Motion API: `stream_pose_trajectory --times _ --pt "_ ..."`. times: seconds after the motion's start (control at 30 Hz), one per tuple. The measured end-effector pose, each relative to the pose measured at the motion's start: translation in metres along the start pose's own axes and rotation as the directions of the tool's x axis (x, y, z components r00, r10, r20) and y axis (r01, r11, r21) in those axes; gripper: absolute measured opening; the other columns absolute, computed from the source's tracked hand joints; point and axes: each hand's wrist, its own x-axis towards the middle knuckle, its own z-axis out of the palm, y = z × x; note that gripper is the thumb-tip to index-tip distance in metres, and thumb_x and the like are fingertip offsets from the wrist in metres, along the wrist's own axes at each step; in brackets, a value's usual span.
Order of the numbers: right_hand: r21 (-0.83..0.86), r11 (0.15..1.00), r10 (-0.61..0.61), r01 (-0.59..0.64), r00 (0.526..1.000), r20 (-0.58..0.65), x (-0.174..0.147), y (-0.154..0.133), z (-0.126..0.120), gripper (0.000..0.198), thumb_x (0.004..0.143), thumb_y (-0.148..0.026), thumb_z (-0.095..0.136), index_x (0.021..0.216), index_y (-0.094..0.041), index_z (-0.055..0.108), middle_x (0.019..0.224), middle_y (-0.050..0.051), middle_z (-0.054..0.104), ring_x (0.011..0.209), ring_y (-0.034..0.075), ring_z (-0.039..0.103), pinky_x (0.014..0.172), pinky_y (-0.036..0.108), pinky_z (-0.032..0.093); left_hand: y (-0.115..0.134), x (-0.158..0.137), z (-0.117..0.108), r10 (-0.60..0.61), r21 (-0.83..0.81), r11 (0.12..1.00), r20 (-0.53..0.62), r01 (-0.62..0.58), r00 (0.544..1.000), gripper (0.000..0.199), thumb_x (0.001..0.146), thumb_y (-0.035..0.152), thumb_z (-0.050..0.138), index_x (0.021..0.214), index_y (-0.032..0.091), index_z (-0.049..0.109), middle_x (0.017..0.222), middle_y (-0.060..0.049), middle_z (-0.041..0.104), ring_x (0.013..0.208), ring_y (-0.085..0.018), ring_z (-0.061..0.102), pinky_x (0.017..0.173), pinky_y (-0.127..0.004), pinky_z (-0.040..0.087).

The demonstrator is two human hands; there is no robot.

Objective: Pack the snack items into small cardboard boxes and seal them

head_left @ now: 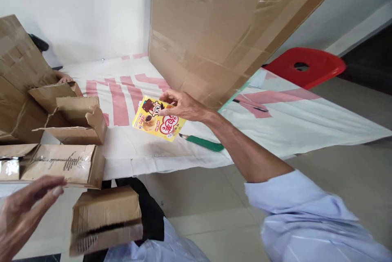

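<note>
My right hand (188, 106) grips a small yellow snack box (159, 125) with a cartoon figure on its front, above the white cloth. Just beside that box lies a knife with a green handle (205, 143), its short blade pointing left. At the lower left, my left hand (29, 209) holds nothing, thumb and fingers apart, close to the front of a taped brown carton (61, 160). Behind this carton stands an open one (76, 125) with its flaps up. Another cardboard box (107, 213) rests on my lap.
A large cardboard panel (208, 37) stands on the cloth-covered table (122, 141). A pen (251, 106) lies right of it, and a red stool (306, 66) is beyond. At the left, another person's hand (63, 77) shows behind stacked cartons (21, 61).
</note>
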Motion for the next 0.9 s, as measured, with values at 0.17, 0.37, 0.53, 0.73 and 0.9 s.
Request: stream_pose_trajectory --times 0.17,0.37,0.53,0.73,0.9 --pt "0.241 0.962 -0.169 0.131 0.975 0.143 0.019 -0.060 0.022 0.050 0.074 -0.052 0.092 0.104 -0.020 0.070 0.100 0.005 0.078 0.086 0.020 0.071 0.071 0.032 0.059 0.096 0.060 0.035 0.317 -0.292 0.913 0.070 -0.285 0.946 0.065 0.085 0.067 0.080 0.134 0.025 0.075 0.134 -0.014 0.077 0.111 -0.031 0.077 0.086 -0.038 0.066" --pt "0.317 0.915 -0.291 0.250 0.953 0.088 0.043 -0.095 0.062 0.056 0.077 -0.063 0.091 0.106 -0.019 0.071 0.101 0.006 0.077 0.091 0.022 0.072 0.079 0.035 0.062 0.113 0.103 0.067 0.363 -0.599 0.779 0.184 -0.189 0.914 0.073 0.080 0.058 0.090 0.138 0.019 0.069 0.131 -0.015 0.077 0.114 -0.034 0.076 0.079 -0.036 0.066" --pt "0.527 0.830 -0.181 0.184 0.982 -0.058 0.047 -0.080 0.094 0.074 0.074 -0.070 0.091 0.125 -0.025 0.064 0.128 0.011 0.075 0.112 0.028 0.074 0.090 0.044 0.067 0.101 0.115 0.054 0.178 -0.725 0.679 0.007 -0.118 0.984 0.077 0.074 0.056 0.094 0.135 0.017 0.066 0.128 -0.015 0.078 0.111 -0.034 0.078 0.077 -0.036 0.067" --pt "0.627 0.778 -0.044 -0.041 0.992 0.118 0.044 -0.067 0.153 0.068 0.071 -0.063 0.094 0.117 -0.023 0.063 0.113 0.009 0.079 0.086 0.025 0.079 0.070 0.039 0.070 0.082 0.130 0.058 0.127 -0.737 0.671 0.000 -0.086 0.992 0.083 0.070 0.060 0.095 0.133 0.014 0.066 0.123 -0.018 0.079 0.107 -0.034 0.078 0.074 -0.035 0.064" --pt "0.649 0.758 -0.023 0.059 0.998 -0.063 0.059 -0.053 0.142 0.065 0.074 -0.065 0.088 0.120 -0.024 0.065 0.116 0.008 0.079 0.095 0.028 0.079 0.068 0.037 0.071 0.063 0.140 0.031 0.313 -0.213 0.926 -0.027 -0.311 0.949 0.075 0.082 0.060 0.084 0.141 0.017 0.067 0.136 -0.018 0.074 0.122 -0.038 0.072 0.091 -0.046 0.063"
